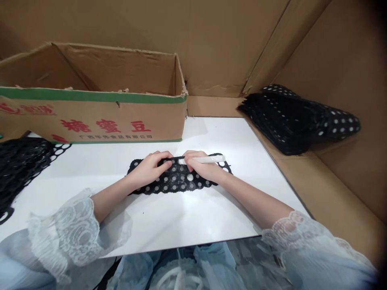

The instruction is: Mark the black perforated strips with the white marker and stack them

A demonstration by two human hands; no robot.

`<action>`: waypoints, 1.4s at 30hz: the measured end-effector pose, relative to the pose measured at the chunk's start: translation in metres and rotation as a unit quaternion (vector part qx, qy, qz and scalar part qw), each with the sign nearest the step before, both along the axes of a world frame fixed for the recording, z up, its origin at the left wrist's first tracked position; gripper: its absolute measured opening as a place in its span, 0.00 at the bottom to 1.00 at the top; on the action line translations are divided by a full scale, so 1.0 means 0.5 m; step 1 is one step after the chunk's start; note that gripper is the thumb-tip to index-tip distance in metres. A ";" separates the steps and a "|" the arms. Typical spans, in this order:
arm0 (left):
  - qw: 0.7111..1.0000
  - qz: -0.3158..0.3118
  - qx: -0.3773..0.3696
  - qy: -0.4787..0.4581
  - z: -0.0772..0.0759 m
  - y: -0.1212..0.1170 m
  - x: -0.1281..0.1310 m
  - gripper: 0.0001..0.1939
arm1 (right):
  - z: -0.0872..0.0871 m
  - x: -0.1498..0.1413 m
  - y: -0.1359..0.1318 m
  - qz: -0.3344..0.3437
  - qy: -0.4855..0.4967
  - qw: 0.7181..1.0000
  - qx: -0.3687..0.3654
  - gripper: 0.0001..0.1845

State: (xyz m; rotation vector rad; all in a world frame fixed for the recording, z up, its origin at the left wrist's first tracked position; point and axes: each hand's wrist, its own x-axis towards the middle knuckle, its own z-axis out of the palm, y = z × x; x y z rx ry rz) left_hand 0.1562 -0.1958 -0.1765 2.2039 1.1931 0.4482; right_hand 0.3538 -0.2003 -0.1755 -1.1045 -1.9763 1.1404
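Note:
A piece of black lace (173, 186) with rows of round light dots lies flat on the white table, directly in front of me. My left hand (151, 167) rests over its left part, thumb and index finger closed on the upper edge. Across the right part lies my right hand (201, 165), fingers wrapped round a white pen-like tool (213, 159). The tool points left, toward my left fingertips, and its tip is partly hidden. Both hands are close together, and the right end of the lace shows beyond my right wrist.
A cardboard box (121, 117) with a green stripe and red characters stands at the back left. Black openwork lace (24, 165) is heaped at the left edge. Folded black dotted lace (290, 119) lies at the right, on cardboard. Tall cardboard walls (217, 44) enclose the white table (187, 221).

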 end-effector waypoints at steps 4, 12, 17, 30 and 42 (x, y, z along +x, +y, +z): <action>1.000 0.020 -0.016 -0.005 -0.001 0.004 -0.001 0.10 | -0.007 -0.001 -0.002 -0.010 0.023 1.000 -0.004 0.15; 0.998 0.052 -0.031 -0.023 0.004 -0.017 0.016 0.10 | -0.009 -0.008 -0.009 -0.023 -0.001 0.999 0.037 0.18; 0.997 0.080 0.019 -0.009 0.001 -0.029 0.029 0.08 | -0.011 -0.028 -0.010 -0.012 -0.191 0.972 0.139 0.17; 0.998 0.049 -0.033 -0.027 0.010 -0.011 0.004 0.08 | 0.002 0.003 0.008 0.018 -0.046 0.999 0.023 0.18; 0.997 -0.016 0.043 0.055 0.004 -0.006 0.010 0.02 | -0.018 -0.003 0.002 0.056 -0.129 0.976 0.168 0.18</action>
